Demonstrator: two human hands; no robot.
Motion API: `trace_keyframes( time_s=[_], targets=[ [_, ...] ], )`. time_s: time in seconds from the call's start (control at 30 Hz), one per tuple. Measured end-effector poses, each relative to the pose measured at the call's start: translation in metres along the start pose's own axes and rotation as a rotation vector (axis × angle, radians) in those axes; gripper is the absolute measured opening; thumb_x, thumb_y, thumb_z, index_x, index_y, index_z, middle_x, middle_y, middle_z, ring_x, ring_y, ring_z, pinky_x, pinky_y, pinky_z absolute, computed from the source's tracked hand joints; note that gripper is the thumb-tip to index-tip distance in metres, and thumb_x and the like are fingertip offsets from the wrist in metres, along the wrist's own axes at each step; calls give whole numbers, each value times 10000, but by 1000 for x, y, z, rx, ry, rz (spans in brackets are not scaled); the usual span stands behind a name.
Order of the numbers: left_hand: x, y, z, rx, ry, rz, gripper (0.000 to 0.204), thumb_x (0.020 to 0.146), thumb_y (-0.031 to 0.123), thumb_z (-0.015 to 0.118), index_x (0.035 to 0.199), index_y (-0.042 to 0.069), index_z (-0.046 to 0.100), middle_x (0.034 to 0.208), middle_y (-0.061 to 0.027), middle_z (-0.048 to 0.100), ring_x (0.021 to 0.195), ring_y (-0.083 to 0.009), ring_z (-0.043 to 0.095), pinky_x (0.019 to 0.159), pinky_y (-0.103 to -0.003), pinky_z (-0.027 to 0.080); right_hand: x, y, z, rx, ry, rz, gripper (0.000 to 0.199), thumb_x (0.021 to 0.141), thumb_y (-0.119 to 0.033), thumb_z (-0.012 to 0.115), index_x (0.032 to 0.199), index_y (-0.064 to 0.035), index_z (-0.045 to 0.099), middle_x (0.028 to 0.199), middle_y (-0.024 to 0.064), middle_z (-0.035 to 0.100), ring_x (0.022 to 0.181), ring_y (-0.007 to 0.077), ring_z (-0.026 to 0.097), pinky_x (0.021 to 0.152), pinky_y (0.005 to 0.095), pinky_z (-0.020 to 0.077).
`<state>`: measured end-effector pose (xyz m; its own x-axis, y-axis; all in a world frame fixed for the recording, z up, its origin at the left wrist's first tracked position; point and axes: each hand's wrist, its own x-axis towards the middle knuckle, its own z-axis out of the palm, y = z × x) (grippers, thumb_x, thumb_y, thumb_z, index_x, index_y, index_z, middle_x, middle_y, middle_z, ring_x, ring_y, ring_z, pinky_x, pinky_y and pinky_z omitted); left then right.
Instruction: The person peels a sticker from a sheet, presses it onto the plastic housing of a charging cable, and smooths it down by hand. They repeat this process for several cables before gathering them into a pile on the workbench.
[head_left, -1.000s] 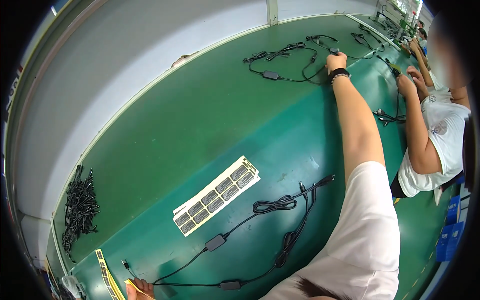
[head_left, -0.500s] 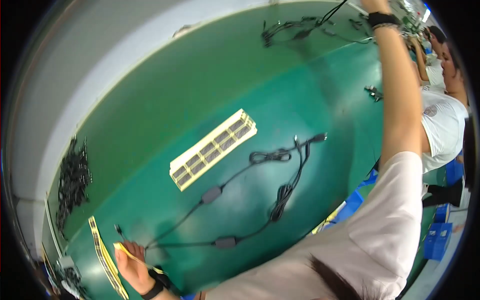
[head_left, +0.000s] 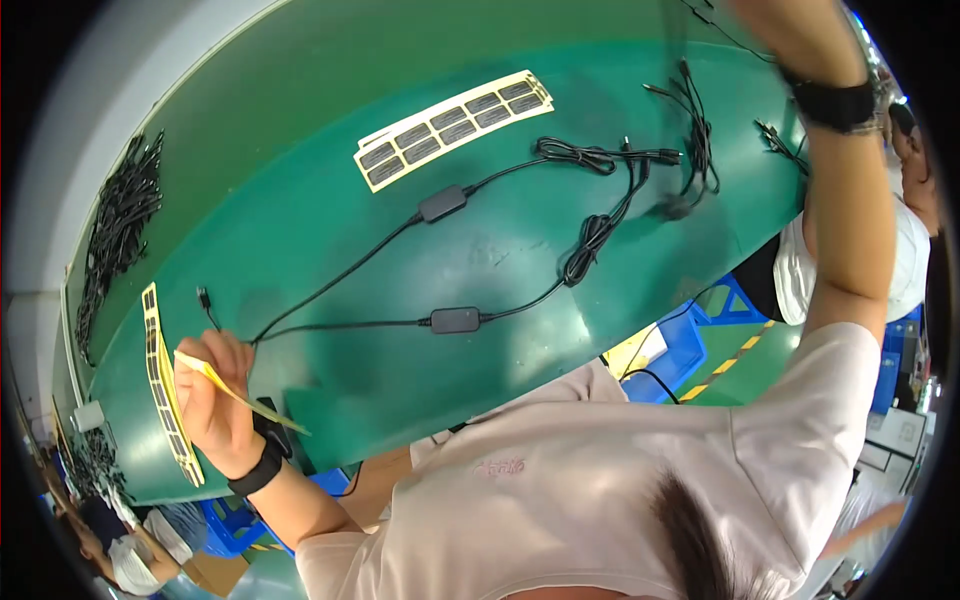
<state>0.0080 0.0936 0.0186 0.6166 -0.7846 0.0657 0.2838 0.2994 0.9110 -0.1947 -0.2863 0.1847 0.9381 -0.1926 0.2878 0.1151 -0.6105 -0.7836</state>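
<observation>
At the left of the table my left hand (head_left: 213,400) is closed on a narrow yellow label strip (head_left: 250,402) with a curled end. Two black cables (head_left: 350,268) run from beside its fingers toward the right, each with a rectangular box (head_left: 443,204) along it and a coiled, tied length farther on. Whether the hand also grips their ends is hidden. My right hand (head_left: 800,40) is raised at the upper right, smeared and cut by the frame edge. Below and left of it is a partly blurred black cable bundle (head_left: 697,140); I cannot tell if it is held.
A sheet of dark rectangular labels (head_left: 455,130) lies beyond the cables. Another label strip (head_left: 165,385) is left of my left hand. A pile of black cables (head_left: 120,240) lies at the far left. Blue bins (head_left: 680,355) stand beyond the near edge; other people sit to the right.
The view has shifted, so the table items appear higher. My right arm has drawn back nearer, and a black cable bundle now shows right of the two cables. My left hand keeps the label strip.
</observation>
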Motion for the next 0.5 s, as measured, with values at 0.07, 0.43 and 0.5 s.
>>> trace_keyframes(
  time_s=[0.07, 0.43, 0.5],
  targets=[
    [-16, 4, 4, 236, -65, 44, 274, 801, 291, 661, 780, 83, 483, 878, -103, 511, 816, -190, 457, 710, -293, 343, 21, -8, 76, 111, -96, 305, 302, 830, -63, 607, 1113, 23, 547, 853, 66, 675, 752, 105, 620, 738, 207, 465],
    [3, -29, 71, 133, -168, 204, 360, 791, 334, 687, 993, 51, 595, 1215, -149, 508, 1197, -272, 433, 973, -437, 383, 70, -34, 207, 88, -436, -272, 461, 749, -314, 654, 1076, 8, 613, 971, 141, 652, 889, 271, 622, 760, 342, 501],
    [5, -20, 66, 40, -105, 179, 361, 812, 323, 664, 1024, 42, 582, 1203, -146, 510, 1186, -273, 440, 967, -436, 391, 68, -24, 199, 48, -384, -313, 475, 754, -333, 662, 1083, 4, 606, 963, 136, 652, 889, 270, 620, 756, 346, 498]
  ],
)
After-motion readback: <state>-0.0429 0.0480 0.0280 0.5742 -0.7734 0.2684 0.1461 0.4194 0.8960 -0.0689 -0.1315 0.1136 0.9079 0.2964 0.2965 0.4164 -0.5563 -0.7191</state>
